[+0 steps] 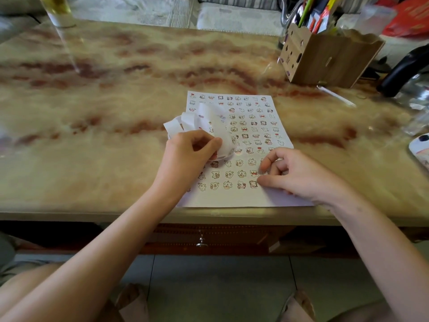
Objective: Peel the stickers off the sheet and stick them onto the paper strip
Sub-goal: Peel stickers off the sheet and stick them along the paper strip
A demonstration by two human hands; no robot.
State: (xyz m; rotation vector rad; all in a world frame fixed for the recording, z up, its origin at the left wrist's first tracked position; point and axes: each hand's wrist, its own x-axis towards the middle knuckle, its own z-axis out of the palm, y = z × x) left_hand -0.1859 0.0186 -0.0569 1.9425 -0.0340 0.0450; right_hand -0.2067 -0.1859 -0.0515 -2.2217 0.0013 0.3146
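The sticker sheet [253,126] lies under the curled fingers [263,167] of the right hand [299,175], thumb and forefinger slightly apart on its lower rows, any sticker caught too small to tell, while just leftward the left hand [192,149] pinches the curled paper strip [192,119], and a pen-filled box [325,59] stands far right on the tabletop [92,112].

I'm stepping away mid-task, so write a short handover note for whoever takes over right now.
Left hand grips the curled paper strip over the sticker sheet on the table.
Right hand rests on the sheet's lower right, fingers curled at the stickers there; whether one is pinched cannot be told.
Done: a few stickers seem to sit on the strip.
Left: most of the sheet is full; peel and stick the rest.
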